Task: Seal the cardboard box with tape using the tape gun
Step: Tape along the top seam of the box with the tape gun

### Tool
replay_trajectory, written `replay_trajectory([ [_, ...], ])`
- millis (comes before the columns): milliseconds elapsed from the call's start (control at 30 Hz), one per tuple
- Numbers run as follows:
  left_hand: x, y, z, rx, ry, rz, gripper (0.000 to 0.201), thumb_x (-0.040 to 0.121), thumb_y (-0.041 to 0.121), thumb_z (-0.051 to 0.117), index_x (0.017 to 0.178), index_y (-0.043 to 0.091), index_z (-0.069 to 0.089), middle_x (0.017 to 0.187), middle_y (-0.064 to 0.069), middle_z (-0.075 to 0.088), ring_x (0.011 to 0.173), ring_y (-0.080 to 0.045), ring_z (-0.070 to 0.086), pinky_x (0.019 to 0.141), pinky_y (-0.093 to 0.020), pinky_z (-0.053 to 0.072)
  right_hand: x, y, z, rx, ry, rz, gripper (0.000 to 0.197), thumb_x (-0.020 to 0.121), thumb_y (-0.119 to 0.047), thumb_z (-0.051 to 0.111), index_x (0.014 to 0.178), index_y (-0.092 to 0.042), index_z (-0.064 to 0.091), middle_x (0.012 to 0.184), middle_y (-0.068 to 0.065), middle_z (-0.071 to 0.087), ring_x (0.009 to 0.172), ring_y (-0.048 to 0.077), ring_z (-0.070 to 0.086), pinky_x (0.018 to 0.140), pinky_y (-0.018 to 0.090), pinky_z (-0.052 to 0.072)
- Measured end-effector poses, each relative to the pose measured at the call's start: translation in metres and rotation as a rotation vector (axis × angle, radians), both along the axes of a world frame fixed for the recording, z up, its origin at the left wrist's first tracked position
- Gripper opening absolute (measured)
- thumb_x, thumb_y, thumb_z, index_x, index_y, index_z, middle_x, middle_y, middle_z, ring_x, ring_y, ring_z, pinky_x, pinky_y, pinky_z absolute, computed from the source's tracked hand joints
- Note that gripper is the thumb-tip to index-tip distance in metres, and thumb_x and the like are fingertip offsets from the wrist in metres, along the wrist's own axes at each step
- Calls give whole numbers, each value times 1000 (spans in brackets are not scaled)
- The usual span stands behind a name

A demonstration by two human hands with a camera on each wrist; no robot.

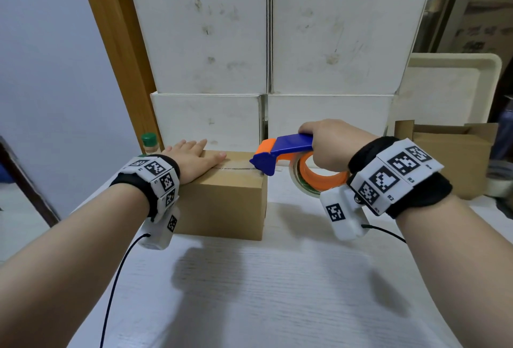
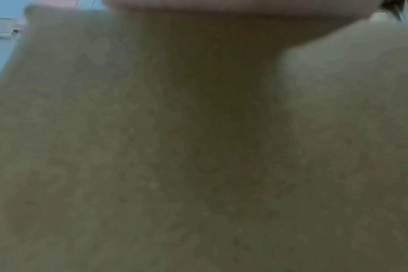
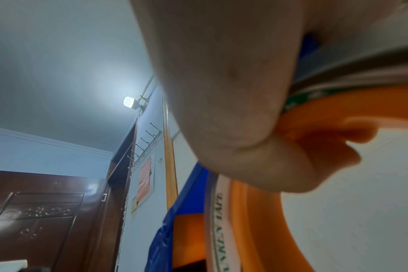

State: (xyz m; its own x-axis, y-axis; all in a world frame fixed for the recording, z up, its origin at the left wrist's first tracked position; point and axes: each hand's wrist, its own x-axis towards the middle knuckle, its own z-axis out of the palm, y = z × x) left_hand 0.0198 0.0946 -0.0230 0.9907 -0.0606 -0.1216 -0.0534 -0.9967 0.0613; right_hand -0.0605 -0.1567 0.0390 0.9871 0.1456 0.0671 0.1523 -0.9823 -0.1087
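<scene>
A person seals a small cardboard box (image 1: 222,195) that sits on a white worktop (image 1: 277,292), at about 11 o'clock from the middle of the head view. The left hand (image 1: 191,160) lies flat on the box top at its 9 o'clock end, fingers straight, pinning the flaps; the left wrist view shows only blurred brown cardboard close against the lens. The right hand (image 1: 330,145) has its grip clamped round the blue handle of the tape gun (image 1: 280,153), fingers curled under it, with the orange hub and the roll of tape (image 1: 311,181) hanging just past the box's 3 o'clock edge. The gun's blue nose touches the top at that edge, on the line of the centre seam (image 1: 236,169); a glossy strip seems to run along the seam, though how far it reaches under the left hand cannot be told.

The box looks light and stiff, so it would likely slide on the smooth worktop without the pressing palm. The gun is rigid plastic, best held by the handle, well clear of the cutting teeth at the nose. The tape itself is thin and sticky, and likely to wrinkle if tension slackens.

Stacked white cartons (image 1: 266,42) fill the 12 o'clock background, a green-capped bottle (image 1: 149,142) stands just beyond the box, and an open brown carton (image 1: 455,153) rests at 3 o'clock.
</scene>
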Motion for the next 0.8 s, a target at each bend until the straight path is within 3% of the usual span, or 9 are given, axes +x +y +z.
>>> replay_trajectory([
  [800, 2, -5, 0, 15, 11, 41, 83, 86, 73, 19, 152, 24, 6, 159, -5, 14, 147, -25, 10, 118, -48, 8, 3, -2, -13, 19, -12, -20, 44, 83, -1, 50, 122, -20, 49, 95, 1, 51, 86, 21, 49, 73, 30, 39],
])
